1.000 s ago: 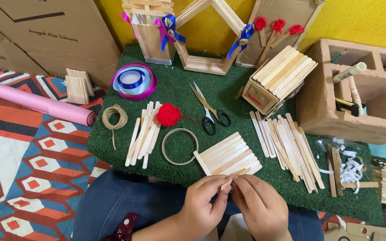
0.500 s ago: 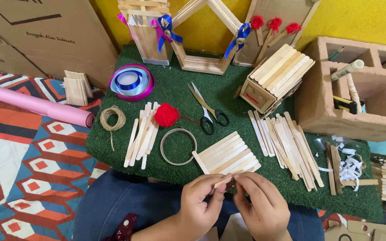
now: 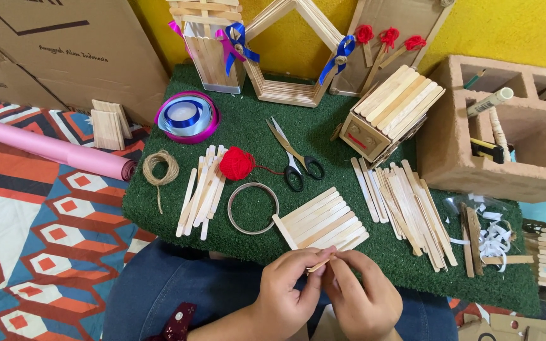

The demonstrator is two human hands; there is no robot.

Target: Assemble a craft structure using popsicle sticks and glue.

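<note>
Over the lap, at the near edge of the green mat [image 3: 159,202], left hand [image 3: 285,293] & right hand [image 3: 361,300] both pinch one stick [image 3: 319,264] w/ fingertips closed on it; stick pokes up between them, just below the stick panel [image 3: 320,221].

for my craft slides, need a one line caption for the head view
Left hand and right hand pinch a wooden craft stick beside a glued stick panel on green turf mat.

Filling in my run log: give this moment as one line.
left hand + right hand: pinch wooden stick | stick panel just beyond | scissors untouched
</note>
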